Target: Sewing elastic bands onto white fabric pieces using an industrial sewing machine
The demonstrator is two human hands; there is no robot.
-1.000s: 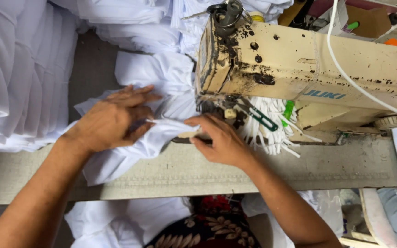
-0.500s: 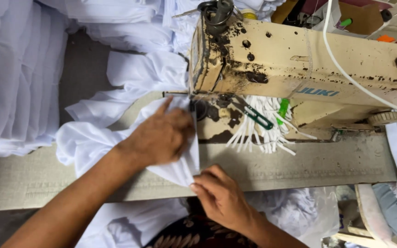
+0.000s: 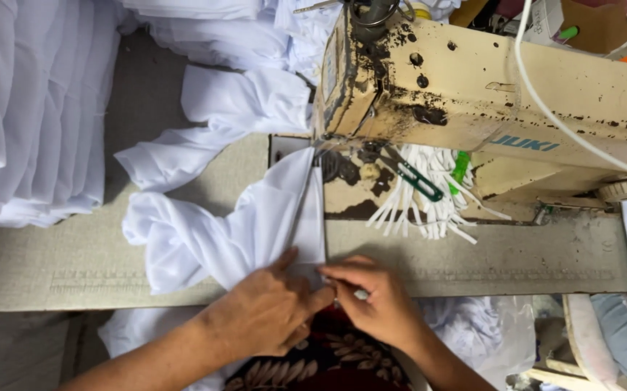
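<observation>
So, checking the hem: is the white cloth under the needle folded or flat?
Folded: the cloth narrows to a doubled strip with a lengthwise crease.

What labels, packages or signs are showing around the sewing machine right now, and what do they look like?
Maker's label: blue lettering on the cream sewing machine arm, right of the needle.
Cardboard box: brown, top right behind the machine, partly cut off.
No screens or signs visible.

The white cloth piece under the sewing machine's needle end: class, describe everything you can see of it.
The white cloth piece looks thin, soft and plain. It lies crumpled on the grey table, with one folded strip stretched straight from the cream sewing machine toward the table's near edge. There the left hand presses it and the right hand pinches its end.
</observation>
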